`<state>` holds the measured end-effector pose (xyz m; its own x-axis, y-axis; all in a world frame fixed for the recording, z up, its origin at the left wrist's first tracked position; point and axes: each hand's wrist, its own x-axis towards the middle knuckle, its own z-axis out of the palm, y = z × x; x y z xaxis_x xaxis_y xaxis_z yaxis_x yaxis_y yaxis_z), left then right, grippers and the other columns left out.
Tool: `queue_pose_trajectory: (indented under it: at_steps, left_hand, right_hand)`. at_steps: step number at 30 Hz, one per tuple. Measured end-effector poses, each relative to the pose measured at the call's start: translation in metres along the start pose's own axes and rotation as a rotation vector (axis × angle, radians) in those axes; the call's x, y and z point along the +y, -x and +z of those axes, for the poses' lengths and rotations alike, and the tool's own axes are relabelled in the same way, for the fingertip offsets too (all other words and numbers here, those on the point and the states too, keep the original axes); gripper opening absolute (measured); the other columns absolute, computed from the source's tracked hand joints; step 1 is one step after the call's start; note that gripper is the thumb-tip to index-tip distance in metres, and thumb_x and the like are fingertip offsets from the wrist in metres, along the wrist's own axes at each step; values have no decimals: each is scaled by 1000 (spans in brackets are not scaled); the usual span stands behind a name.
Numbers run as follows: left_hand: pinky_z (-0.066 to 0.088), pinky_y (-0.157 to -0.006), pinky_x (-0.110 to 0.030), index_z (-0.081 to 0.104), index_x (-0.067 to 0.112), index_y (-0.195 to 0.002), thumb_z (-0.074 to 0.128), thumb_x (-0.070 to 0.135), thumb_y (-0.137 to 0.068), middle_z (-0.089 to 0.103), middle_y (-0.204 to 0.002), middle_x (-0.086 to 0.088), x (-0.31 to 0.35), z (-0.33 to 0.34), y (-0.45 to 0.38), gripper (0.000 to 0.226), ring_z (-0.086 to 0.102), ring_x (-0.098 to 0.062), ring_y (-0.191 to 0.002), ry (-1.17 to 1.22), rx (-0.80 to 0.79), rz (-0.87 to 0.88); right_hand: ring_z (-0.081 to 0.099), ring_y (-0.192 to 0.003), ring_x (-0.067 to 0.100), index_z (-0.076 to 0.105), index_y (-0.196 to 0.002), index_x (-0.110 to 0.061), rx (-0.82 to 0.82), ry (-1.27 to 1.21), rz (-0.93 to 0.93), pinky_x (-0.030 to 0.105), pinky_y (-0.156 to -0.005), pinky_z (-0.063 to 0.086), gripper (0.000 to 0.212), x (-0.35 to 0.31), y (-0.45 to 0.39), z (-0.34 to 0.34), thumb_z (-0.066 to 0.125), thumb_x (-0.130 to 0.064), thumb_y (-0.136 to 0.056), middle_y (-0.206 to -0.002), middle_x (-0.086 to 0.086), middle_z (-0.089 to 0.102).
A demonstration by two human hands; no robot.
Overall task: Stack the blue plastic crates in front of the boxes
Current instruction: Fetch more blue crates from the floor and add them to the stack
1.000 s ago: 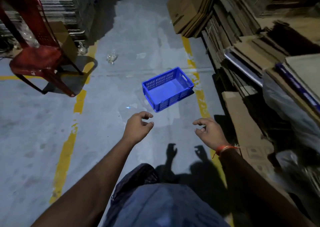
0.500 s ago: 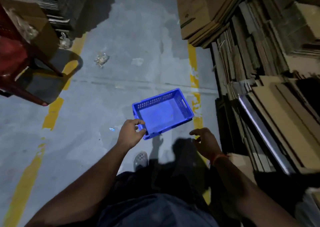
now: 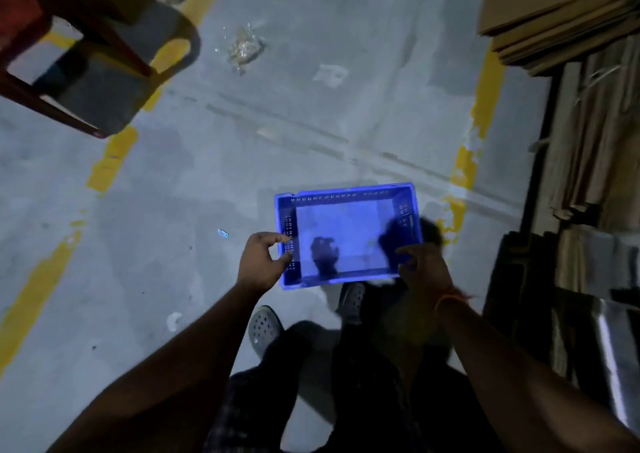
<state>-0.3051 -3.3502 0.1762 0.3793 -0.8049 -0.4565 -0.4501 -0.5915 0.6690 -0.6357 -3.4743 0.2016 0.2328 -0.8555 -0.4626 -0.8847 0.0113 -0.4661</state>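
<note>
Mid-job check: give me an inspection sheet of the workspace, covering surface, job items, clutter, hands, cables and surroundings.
Surface: grey concrete floor with worn yellow painted lines.
Job's things: one empty blue perforated plastic crate on the floor, open side up; no second crate in view.
Clutter: crumpled clear plastic wrapper and small shiny scrap on the floor.
Hands: left hand at the crate's left wall, fingers curling at its rim; right hand at the near right corner; firm grip unclear.
Cables: nothing seen.
Surroundings: stacked flattened brown cardboard boxes right of the crate; red plastic chair at far left.
</note>
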Motion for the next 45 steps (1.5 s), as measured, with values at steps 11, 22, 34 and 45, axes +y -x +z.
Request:
queue_pose_trajectory:
  at_steps: [11, 22, 34, 45]
  left_hand:
    - [39, -113, -45, 74, 24, -109, 80, 36, -75, 32, -151, -21, -114, 160, -129, 36, 41, -37, -138, -181, 92, -223]
    - [55, -95, -43, 74, 40, -94, 78, 33, -76, 70, -112, -9, -171, 207, -182, 19, 68, -31, -103, 16, 156, -333]
    - [60, -75, -43, 75, 41, -97, 76, 36, -76, 74, -83, -10, -90, 100, -101, 22, 72, -23, -72, 17, 97, -273]
    - [57, -71, -25, 77, 31, -101, 79, 24, -83, 78, -95, 3, 61, -50, 76, 19, 73, -12, -75, 119, 213, -209]
  right_hand:
    - [53, -115, 32, 72, -113, -19, -59, 75, 53, 29, -100, 39, 42, 185, -199, 102, 79, -16, -71, -122, 20, 55]
    - [64, -88, 24, 73, -113, -17, -177, -53, 12, 21, -73, 48, 37, 244, -278, 133, 79, -10, -77, -99, 12, 69]
    - [62, -90, 17, 73, -112, -15, -241, -173, -46, 27, -80, 47, 32, 185, -189, 33, 77, -9, -81, -102, 8, 69]
    - [65, -82, 14, 74, -97, -41, -112, -154, -138, 30, -78, 53, 25, 57, -47, -150, 80, -24, -78, -87, -6, 72]
